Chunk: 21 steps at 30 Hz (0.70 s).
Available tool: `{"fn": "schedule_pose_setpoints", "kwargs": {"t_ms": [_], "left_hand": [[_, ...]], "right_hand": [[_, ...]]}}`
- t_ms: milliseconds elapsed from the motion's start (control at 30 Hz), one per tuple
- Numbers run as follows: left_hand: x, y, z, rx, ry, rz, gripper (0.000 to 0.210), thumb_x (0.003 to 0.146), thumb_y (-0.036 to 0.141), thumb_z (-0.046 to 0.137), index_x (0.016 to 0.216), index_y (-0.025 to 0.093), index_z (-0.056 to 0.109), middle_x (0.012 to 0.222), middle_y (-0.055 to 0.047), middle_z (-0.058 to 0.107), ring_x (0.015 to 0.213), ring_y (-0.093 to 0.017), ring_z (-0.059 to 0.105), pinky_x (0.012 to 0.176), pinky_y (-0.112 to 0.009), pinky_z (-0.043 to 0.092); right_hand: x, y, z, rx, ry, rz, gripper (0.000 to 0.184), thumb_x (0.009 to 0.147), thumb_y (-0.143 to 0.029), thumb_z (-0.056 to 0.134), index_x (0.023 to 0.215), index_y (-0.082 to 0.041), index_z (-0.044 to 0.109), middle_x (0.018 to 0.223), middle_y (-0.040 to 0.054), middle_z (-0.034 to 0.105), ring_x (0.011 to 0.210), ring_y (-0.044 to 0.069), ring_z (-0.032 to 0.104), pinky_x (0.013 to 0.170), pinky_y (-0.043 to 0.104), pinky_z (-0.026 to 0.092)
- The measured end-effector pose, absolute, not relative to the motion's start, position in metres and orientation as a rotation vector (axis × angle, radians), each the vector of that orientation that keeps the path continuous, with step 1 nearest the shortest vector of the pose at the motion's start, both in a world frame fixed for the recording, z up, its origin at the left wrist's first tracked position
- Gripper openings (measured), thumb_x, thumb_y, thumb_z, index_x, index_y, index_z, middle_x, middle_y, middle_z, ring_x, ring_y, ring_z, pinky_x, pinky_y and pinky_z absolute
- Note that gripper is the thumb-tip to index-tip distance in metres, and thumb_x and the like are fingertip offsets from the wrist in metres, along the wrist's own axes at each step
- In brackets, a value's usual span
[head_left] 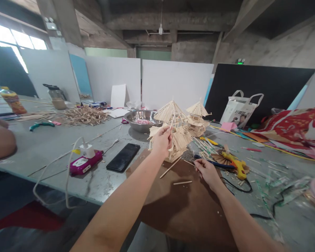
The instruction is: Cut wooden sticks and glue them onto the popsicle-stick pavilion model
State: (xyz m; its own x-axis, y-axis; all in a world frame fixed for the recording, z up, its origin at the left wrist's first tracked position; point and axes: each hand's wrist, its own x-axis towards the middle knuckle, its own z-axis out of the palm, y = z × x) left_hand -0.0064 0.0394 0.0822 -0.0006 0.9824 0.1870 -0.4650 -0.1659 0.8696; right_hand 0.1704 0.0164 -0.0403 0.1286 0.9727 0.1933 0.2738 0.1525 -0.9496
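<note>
My left hand [162, 142] is closed, with a thin wooden stick [172, 120] rising from its fingers. It is in front of a pagoda model [182, 140] built from small wooden sticks and hides part of it; whether it touches the model I cannot tell. A second stick pagoda [197, 119] stands just behind to the right. Low over the brown board [189, 210], my right hand [207, 172] pinches the end of a short wooden stick [189, 163]. Near its fingers lies a blue-handled tool [215, 162]. Two loose sticks rest on the board, one of them a short piece [182, 182].
A yellow glue gun [237, 166] with a black cord lies right of my right hand. To the left are a black phone [123, 157], a purple power strip [84, 163] and a metal bowl [132, 119]. Farther off sits a stick pile [85, 115]. Another person's arm [1, 140] shows at far left.
</note>
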Motion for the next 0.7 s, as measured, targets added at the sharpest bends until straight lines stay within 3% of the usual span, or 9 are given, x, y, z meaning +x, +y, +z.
{"fn": "schedule_pose_setpoints", "kwargs": {"t_ms": [100, 200, 300, 467, 600, 700], "left_hand": [[0.004, 0.028, 0.066, 1.088, 0.758, 1.557, 0.009, 0.075, 0.021, 0.044, 0.081, 0.017, 0.048, 0.044, 0.009, 0.034, 0.029, -0.001, 0.02, 0.031, -0.015, 0.014], [0.016, 0.017, 0.045, 1.34, 0.846, 1.637, 0.015, 0.076, 0.025, 0.044, 0.087, 0.017, 0.05, 0.048, 0.007, 0.038, 0.038, -0.003, 0.03, 0.037, -0.016, 0.024], [0.027, 0.011, 0.023, 1.667, 0.893, 1.632, 0.018, 0.077, 0.027, 0.042, 0.087, 0.016, 0.054, 0.053, 0.004, 0.043, 0.047, -0.006, 0.037, 0.047, -0.018, 0.032], [0.031, 0.012, 0.003, 1.842, 0.927, 1.531, 0.023, 0.079, 0.029, 0.039, 0.09, 0.016, 0.055, 0.056, 0.002, 0.046, 0.051, -0.008, 0.041, 0.052, -0.02, 0.034], [0.026, 0.015, -0.001, 1.821, 0.939, 1.462, 0.023, 0.079, 0.028, 0.039, 0.091, 0.015, 0.054, 0.054, 0.003, 0.043, 0.05, -0.008, 0.039, 0.05, -0.02, 0.033], [0.025, 0.016, -0.002, 1.782, 0.926, 1.433, 0.022, 0.079, 0.027, 0.039, 0.09, 0.014, 0.053, 0.051, 0.005, 0.039, 0.048, -0.007, 0.037, 0.047, -0.019, 0.031]], "right_hand": [[0.183, 0.017, -0.028, -1.383, -1.371, 0.688, 0.027, 0.068, -0.043, 0.047, 0.074, -0.018, 0.054, 0.051, -0.0013, 0.052, 0.04, 0.011, 0.043, 0.041, 0.024, 0.032], [0.206, 0.017, -0.014, -1.581, -1.317, 0.312, 0.026, 0.069, -0.04, 0.045, 0.075, -0.018, 0.056, 0.062, 0.0035, 0.059, 0.058, 0.018, 0.054, 0.056, 0.028, 0.038], [0.228, 0.016, -0.007, -1.855, -1.263, 0.071, 0.028, 0.072, -0.037, 0.04, 0.08, -0.017, 0.058, 0.077, 0.0076, 0.063, 0.073, 0.021, 0.056, 0.064, 0.03, 0.038], [0.232, 0.013, -0.003, -2.178, -1.515, 0.11, 0.029, 0.075, -0.038, 0.037, 0.08, -0.019, 0.058, 0.086, 0.0079, 0.063, 0.081, 0.021, 0.057, 0.065, 0.029, 0.038], [0.216, 0.008, -0.001, -2.331, -1.888, 0.185, 0.033, 0.064, -0.048, 0.047, 0.075, -0.019, 0.059, 0.088, 0.0098, 0.062, 0.082, 0.026, 0.057, 0.061, 0.032, 0.039], [0.209, 0.006, -0.003, -2.355, -1.964, 0.134, 0.034, 0.06, -0.045, 0.053, 0.08, -0.018, 0.059, 0.092, 0.0114, 0.061, 0.085, 0.028, 0.056, 0.061, 0.033, 0.04]]}}
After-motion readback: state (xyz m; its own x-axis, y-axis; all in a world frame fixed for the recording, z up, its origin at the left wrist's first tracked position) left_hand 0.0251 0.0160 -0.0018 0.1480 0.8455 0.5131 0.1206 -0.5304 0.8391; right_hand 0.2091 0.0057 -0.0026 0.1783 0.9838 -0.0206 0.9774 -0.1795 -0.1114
